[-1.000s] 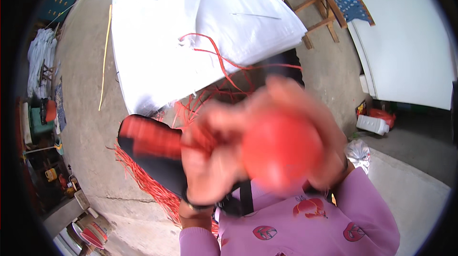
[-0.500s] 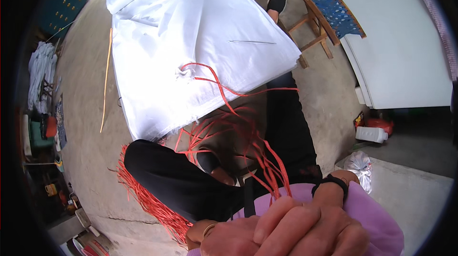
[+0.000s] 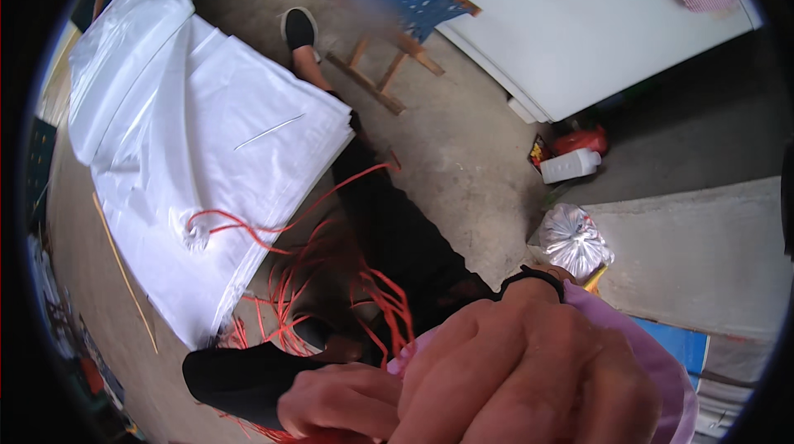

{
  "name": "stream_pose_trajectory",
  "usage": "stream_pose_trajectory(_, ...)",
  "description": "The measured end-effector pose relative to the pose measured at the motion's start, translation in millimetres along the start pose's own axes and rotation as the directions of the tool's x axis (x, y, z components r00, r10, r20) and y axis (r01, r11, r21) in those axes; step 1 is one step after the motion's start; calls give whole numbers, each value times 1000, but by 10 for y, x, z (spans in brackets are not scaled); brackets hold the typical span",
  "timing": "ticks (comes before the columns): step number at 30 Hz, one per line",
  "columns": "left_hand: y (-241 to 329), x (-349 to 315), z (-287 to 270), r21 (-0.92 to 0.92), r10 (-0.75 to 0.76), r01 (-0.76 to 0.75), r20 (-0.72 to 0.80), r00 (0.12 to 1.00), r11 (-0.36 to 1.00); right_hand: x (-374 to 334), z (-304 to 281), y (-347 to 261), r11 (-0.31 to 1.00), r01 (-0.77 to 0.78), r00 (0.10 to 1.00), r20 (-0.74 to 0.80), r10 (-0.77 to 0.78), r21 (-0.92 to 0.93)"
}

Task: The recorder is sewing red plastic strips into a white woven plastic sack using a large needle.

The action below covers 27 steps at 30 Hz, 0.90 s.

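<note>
Low in front of my body, my right hand [image 3: 529,370] is closed, its fingers curled, with a bunch of red strings [image 3: 401,307] hanging at its far side. Close against it, my left hand [image 3: 337,398] is also closed; what its fingers hold is hidden. Across from my knees lies a stack of white plastic sheeting [image 3: 240,88], perhaps woven sacks. Near its front, a gathered tuft [image 3: 195,233] has a red string [image 3: 256,237] looped at it, its loose end trailing right. A long thin metal needle [image 3: 269,131] rests on the stack.
More red strings lie tangled between my legs. Beyond the stack's right edge stand a wooden folding stool [image 3: 413,2] with blue webbing and a white cabinet [image 3: 571,22]. A white plastic jug [image 3: 571,165] and a tied clear bag [image 3: 575,237] sit at right. A yellowish strip [image 3: 124,270] lies at left.
The view has swung to the right, so the stack and stool now appear further left. Both hands remain close together and closed, and the red strings still hang by them.
</note>
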<state>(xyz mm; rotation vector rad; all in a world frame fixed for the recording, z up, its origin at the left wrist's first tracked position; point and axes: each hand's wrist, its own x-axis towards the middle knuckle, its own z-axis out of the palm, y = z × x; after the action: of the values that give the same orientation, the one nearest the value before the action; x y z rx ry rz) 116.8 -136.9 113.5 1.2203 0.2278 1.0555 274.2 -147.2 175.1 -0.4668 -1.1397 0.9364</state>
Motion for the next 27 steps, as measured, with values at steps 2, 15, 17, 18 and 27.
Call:
stream_pose_trajectory(2, -57, 0, 44, -90, -345, 335, -150, 927, 938, -31, -238, -139, 999, 39, 999, 10, -39, 10)
stream_pose_trajectory(15, -659, -9, -163, -143, -525, 539, -526, 669, 830, -105, -1104, 120, 907, 116, 933, 270, -239, 404)
stream_pose_trajectory(17, -805, 89, -91, -172, -544, 549, -539, 643, 818, -273, -1184, 179, 784, 24, 991, 89, -100, 620)
stream_pose_trajectory(18, -756, 50, -99, -174, -590, 599, -519, 619, 782, -353, -1119, 167, 680, 20, 1000, -13, -15, 733)
stream_pose_trajectory(27, -983, 66, -429, -280, -654, 591, -349, 671, 756, -1947, -2084, 895, 722, -561, 525, -500, 688, 405)
